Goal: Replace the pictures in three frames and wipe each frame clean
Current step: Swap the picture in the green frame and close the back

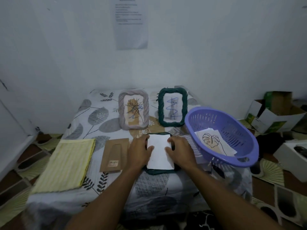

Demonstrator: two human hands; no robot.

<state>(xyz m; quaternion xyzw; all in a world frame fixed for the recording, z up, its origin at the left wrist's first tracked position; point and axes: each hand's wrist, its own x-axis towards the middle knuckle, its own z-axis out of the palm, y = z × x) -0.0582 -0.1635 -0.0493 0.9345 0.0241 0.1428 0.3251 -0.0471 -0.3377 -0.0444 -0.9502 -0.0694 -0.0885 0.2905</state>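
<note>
A dark green frame (159, 171) is laid face down at the near middle of the counter (149, 185), presumably so that its open back can be reached. A white sheet (160, 153) is seated in that opening. It is pressed on from both sides by the left hand (140, 151) and the right hand (180, 151). The fingers (171, 140) are released and spread over the sheet and the frame's rim, with nothing grasped. This is judged to be the settling of a new picture.

The brown backing board (114, 154) is set just beside the left hand, ready to be refitted. A yellow cloth (66, 163) is kept further left for wiping. Two more frames, a grey frame (133, 111) and a second green frame (172, 109), are stood upright at the far edge. Spare pictures (214, 141) are held in a purple basket (235, 130) just to the right of the right hand.

Sideways room is tight between board and basket. Open cloth is left towards the near edge, where the frame could be drawn back.
</note>
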